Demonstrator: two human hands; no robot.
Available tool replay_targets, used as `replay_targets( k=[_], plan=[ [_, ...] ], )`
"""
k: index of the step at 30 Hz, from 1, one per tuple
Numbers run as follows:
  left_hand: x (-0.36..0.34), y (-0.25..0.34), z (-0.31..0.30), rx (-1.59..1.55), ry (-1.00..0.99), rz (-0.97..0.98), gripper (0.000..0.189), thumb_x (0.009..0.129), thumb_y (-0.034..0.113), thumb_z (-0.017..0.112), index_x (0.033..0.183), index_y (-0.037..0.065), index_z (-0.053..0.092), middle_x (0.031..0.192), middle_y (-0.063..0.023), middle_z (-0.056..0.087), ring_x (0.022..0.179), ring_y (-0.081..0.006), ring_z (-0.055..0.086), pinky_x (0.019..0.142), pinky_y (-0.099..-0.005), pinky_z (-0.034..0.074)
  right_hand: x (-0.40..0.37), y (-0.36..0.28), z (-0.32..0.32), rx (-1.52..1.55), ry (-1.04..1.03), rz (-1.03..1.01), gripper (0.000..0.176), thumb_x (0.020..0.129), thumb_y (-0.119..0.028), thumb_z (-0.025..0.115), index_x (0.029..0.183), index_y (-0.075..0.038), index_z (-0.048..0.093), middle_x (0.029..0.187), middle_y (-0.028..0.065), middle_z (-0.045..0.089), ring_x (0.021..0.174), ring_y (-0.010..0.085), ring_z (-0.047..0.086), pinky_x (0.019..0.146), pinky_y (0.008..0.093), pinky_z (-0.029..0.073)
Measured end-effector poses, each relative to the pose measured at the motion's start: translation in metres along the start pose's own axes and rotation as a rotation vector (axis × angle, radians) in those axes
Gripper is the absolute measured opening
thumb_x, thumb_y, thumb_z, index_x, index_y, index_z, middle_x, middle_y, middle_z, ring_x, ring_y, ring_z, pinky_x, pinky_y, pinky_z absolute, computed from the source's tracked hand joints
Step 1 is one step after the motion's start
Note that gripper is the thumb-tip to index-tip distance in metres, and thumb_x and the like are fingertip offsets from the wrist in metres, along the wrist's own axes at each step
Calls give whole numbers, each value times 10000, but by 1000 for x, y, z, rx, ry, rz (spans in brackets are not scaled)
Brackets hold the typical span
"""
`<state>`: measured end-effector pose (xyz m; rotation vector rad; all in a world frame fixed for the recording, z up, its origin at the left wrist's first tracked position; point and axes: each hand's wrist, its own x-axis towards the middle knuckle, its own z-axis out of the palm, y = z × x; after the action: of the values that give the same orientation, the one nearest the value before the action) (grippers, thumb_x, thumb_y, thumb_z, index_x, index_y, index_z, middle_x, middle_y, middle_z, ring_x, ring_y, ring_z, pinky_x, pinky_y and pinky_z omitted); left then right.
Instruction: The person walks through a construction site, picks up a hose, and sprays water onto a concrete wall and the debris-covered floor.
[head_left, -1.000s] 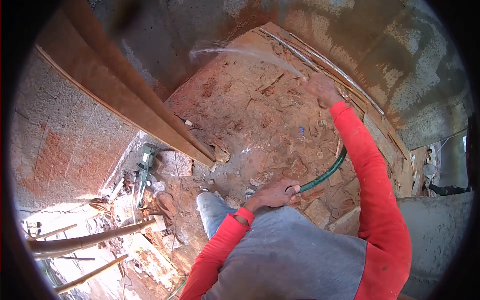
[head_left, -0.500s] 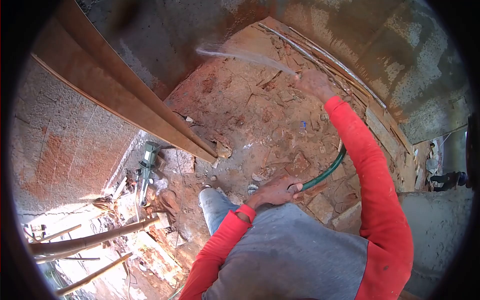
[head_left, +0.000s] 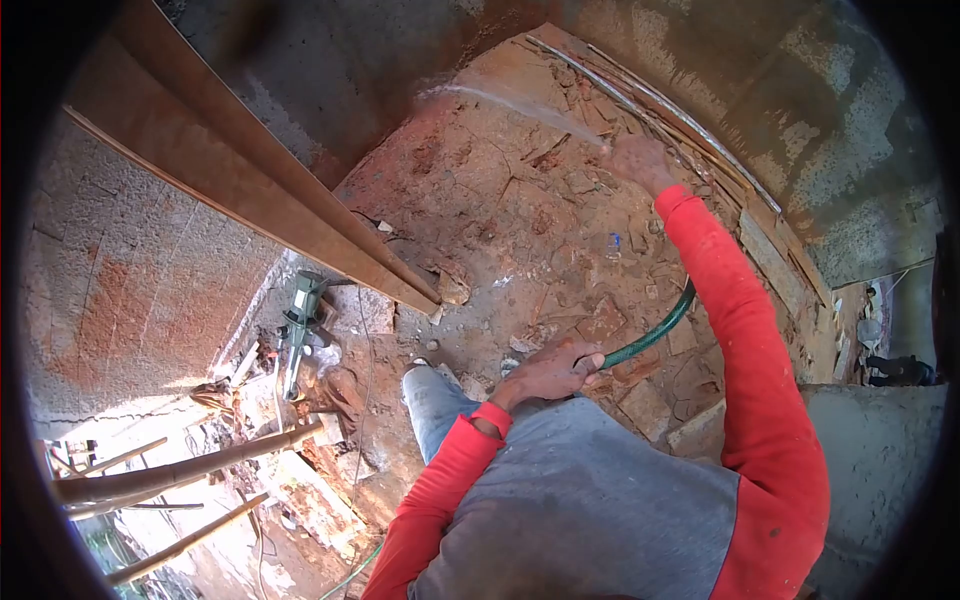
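A green hose (head_left: 655, 333) curves between my two hands. Low in the view, near my waist, my left hand (head_left: 551, 371) is closed around it. My right hand (head_left: 638, 163) reaches out at the upper right, its fingers closed at the hose's end, which the hand hides. From there a jet of water (head_left: 520, 104) sprays leftward over the rubble floor (head_left: 480, 210) toward the base of the dark wall (head_left: 330, 80).
Long brown boards (head_left: 250, 190) lean at the left. A green power tool (head_left: 302, 300) lies near their foot. Wooden poles (head_left: 190, 479) stick out at the lower left. Planks and strips (head_left: 690, 130) line the right wall. A person (head_left: 897, 371) is far off at the right.
The view has shifted slightly. My right hand and the water jet appear a little farther right, and my left hand a little higher. Both hands keep their hold on the hose.
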<state>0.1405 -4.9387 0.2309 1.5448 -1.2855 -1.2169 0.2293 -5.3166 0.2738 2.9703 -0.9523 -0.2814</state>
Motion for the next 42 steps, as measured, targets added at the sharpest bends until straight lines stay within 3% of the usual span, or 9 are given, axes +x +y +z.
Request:
replay_targets(
  k=[6, 13, 15, 18, 21, 27, 34, 38, 42],
  plan=[
    [1, -6, 7, -45, -32, -17, 463, 1132, 409, 477, 898, 45, 642, 749, -61, 625, 733, -208, 615, 744, -399, 511, 3, 4, 16, 10, 140, -110, 593, 1013, -558, 491, 1079, -36, 763, 1079, 213, 759, 1032, 393, 730, 875, 543, 558],
    [4, -8, 17, -91, -71, 48, 478, 1138, 423, 468, 902, 45, 639, 767, -54, 632, 747, -204, 628, 754, -395, 518, -13, -50, 16, 80, 44, -232, 617, 1001, -582, 518, 1051, -20, 767, 1081, 234, 751, 1055, 413, 716, 896, 547, 558],
    [3, -8, 16, -107, -107, 7, 470, 1137, 434, 459, 953, 47, 650, 803, -96, 647, 789, -264, 632, 785, -437, 504, -16, -58, 15, 95, 64, -224, 613, 998, -577, 526, 1052, -17, 769, 1079, 235, 752, 1056, 414, 718, 905, 538, 562],
    [0, 3, 8, -72, -90, -50, 459, 1134, 433, 462, 984, 46, 659, 834, -114, 670, 816, -296, 639, 813, -467, 499, -7, -43, 2, 84, 30, -118, 612, 999, -581, 523, 1083, -30, 776, 1113, 227, 758, 1090, 418, 716, 937, 530, 555],
    [-3, 0, 8, -36, 1, -37, 473, 1133, 436, 464, 939, 46, 649, 802, -98, 646, 786, -270, 635, 782, -436, 508, -23, -11, -17, 231, 189, -38, 647, 1001, -595, 512, 1086, -11, 775, 1149, 229, 763, 1125, 435, 712, 969, 523, 542],
    [-2, 4, 5, 34, 46, -29, 459, 1129, 408, 472, 919, 36, 642, 784, -140, 627, 775, -310, 631, 760, -453, 504, -29, 51, -55, 327, 311, 322, 753, 990, -631, 516, 1120, 72, 753, 1165, 330, 737, 1139, 480, 708, 1009, 528, 526],
    [8, -4, 17, 62, 80, 107, 422, 1127, 374, 487, 943, 23, 631, 787, -162, 621, 749, -355, 613, 749, -463, 501, -68, 85, -103, 372, 503, 484, 768, 972, -601, 511, 1070, 118, 759, 1085, 386, 720, 1103, 527, 705, 964, 572, 538],
    [10, -2, 24, 23, 91, 103, 415, 1138, 377, 493, 960, 30, 636, 761, -120, 584, 718, -261, 581, 704, -425, 489, -83, 101, -127, 422, 611, 552, 763, 964, -606, 520, 1017, 116, 762, 1065, 397, 716, 1091, 541, 705, 958, 579, 535],
    [15, -6, 25, 16, 89, 73, 411, 1125, 404, 512, 1049, 30, 666, 830, -203, 661, 773, -360, 650, 734, -498, 499, -106, 98, -164, 511, 708, 573, 762, 959, -612, 528, 1019, 109, 768, 1065, 392, 720, 1086, 541, 707, 958, 583, 537]
  ],
)
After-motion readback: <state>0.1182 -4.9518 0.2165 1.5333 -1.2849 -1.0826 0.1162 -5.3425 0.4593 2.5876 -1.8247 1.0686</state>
